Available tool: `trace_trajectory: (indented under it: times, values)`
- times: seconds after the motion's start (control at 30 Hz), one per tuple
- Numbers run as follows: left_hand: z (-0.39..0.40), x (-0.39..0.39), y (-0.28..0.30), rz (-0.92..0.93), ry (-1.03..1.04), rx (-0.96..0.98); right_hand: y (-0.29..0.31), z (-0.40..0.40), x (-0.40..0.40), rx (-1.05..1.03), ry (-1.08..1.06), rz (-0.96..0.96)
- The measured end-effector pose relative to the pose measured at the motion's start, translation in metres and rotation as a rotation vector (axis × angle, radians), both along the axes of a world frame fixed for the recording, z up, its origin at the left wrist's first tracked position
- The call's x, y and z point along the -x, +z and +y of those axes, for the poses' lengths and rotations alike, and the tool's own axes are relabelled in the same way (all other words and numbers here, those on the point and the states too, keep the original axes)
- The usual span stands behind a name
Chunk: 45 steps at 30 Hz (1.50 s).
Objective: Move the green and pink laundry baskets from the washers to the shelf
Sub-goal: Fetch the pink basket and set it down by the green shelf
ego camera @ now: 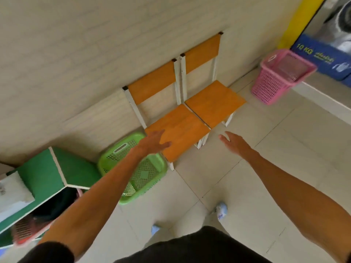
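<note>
The green laundry basket (146, 173) sits on the tiled floor between the green shelf (45, 173) and the nearer orange chair, and my left forearm crosses over it. At the far right the pink laundry basket (279, 76) stands on the floor beside the washer's blue front panel (322, 57). My left hand (153, 142) hovers above the chair seat with fingers apart and empty. To its right my right hand (235, 142) is stretched out over the floor, also empty with fingers apart.
Two orange chairs (199, 111) with white frames stand against the cream wall. A red basket (24, 232) and dark items sit inside the shelf at lower left. A washer drum and a yellow strip (298, 19) show at top right. My feet stand on pale tiles.
</note>
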State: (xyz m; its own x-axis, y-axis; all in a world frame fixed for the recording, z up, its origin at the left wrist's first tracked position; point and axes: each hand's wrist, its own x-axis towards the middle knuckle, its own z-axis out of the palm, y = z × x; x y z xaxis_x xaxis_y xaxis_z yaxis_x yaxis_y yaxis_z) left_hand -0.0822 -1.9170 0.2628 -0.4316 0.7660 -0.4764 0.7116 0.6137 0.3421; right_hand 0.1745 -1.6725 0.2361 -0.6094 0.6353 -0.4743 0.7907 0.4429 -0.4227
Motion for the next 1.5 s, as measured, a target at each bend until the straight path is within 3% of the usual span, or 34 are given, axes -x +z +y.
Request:
trace_trajectory:
  times: [0.17, 0.37, 0.6, 1.13, 1.5]
  values:
    - [0.164, -0.038, 0.031, 0.093, -0.135, -0.030, 0.033, 0.120, -0.057, -0.003, -0.060, 0.008]
    - [0.325, -0.100, 0.045, 0.059, -0.222, -0.024, 0.068, 0.246, -0.125, -0.023, -0.117, 0.016]
    - [0.491, -0.133, 0.055, 0.105, -0.330, -0.082, 0.067, 0.371, -0.173, -0.023, -0.189, 0.005]
    - [0.817, -0.088, 0.054, 0.066, -0.327, -0.086, 0.049, 0.685, -0.169, -0.046, -0.347, -0.034]
    - [1.036, -0.096, 0.026, 0.048, -0.294, -0.208, 0.025, 0.911, -0.180, -0.095, -0.390, 0.033]
